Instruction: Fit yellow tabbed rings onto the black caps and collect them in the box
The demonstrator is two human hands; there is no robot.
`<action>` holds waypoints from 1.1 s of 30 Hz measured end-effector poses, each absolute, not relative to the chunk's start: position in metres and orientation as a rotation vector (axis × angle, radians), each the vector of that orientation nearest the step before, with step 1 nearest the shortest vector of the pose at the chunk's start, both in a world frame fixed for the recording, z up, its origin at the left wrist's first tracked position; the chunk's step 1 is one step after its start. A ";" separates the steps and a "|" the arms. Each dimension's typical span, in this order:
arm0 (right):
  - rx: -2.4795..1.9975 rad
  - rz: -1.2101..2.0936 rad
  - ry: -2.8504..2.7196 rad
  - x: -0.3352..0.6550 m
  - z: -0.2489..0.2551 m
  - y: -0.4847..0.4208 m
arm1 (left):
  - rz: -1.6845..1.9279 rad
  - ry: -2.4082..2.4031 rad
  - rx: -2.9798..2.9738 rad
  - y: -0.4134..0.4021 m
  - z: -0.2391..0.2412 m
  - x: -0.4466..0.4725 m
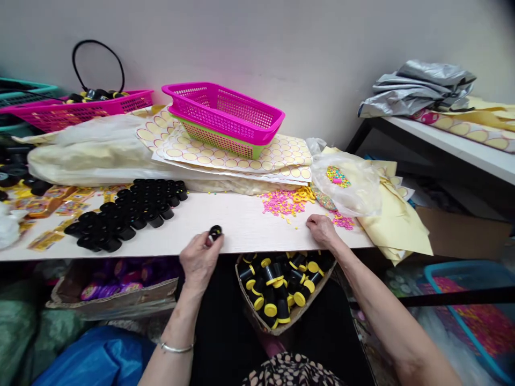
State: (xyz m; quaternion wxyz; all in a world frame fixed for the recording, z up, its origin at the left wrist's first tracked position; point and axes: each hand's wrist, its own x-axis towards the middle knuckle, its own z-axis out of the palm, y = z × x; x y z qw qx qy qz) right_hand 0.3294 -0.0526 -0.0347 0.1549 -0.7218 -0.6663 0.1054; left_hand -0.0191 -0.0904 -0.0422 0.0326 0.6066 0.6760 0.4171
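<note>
My left hand (200, 258) grips a small black plastic cup (215, 231) at the table's front edge, its open mouth turned up and something yellowish just visible inside. My right hand (323, 230) lies on the white table (241, 222) with fingers curled together; whatever they hold, if anything, is hidden. Close by it are a heap of tiny pink and yellow pieces (279, 203), some yellow rings (304, 195) and a smaller pink pile (343, 220). Rows of black cups (129, 212) stand together to the left of my left hand.
Below the table edge, a cardboard box (259, 321) holds many black cups with yellow lids (277, 279). Behind are stacked pink and green baskets (225, 115) on sticker sheets (289, 153). A plastic bag (354, 187) of beads lies right. Another box (116, 303) contains purple items.
</note>
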 end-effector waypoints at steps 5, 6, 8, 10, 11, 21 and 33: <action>-2.097 0.275 -1.840 0.337 -0.036 -0.047 | 1.114 1.739 2.119 -0.089 -0.045 0.023; -2.094 0.274 -1.840 0.338 -0.035 -0.047 | 1.092 1.716 2.136 -0.088 -0.045 0.025; -2.082 0.273 -1.855 0.339 -0.034 -0.047 | 1.067 1.688 2.146 -0.088 -0.046 0.027; -2.060 0.275 -1.887 0.340 -0.032 -0.050 | 1.071 1.665 2.130 -0.088 -0.046 0.026; -2.048 0.273 -1.904 0.339 -0.032 -0.051 | 1.079 1.648 2.115 -0.088 -0.047 0.026; -1.591 0.275 -1.881 0.274 -0.018 -0.072 | 1.038 1.780 1.945 -0.089 -0.042 0.037; -1.205 0.401 -2.203 0.171 -0.015 -0.057 | 1.032 1.811 1.969 -0.091 -0.047 0.039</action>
